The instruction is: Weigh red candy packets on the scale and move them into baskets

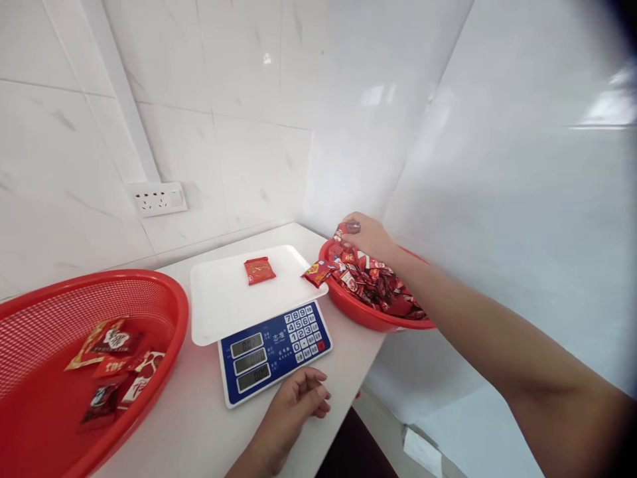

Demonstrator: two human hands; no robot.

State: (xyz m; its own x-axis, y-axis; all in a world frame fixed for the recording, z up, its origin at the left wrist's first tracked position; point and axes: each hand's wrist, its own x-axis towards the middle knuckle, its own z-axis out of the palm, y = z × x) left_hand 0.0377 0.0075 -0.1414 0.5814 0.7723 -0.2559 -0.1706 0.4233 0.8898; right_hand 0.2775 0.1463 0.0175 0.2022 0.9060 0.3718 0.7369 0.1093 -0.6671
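Note:
My right hand pinches a small red wrapped snack packet at the far rim of the red basket on the right. Several red snack packets are heaped in that basket. Below the electronic scale, my left hand rests with loosely curled fingers slightly apart, and nothing shows in it. One red square packet lies on the scale's white tray. Another red and yellow packet straddles the tray's right edge and the basket's rim.
A larger red basket at the left holds several packets. Both baskets and the scale stand on a white table in a corner. A wall socket is behind. White paper lies on the floor.

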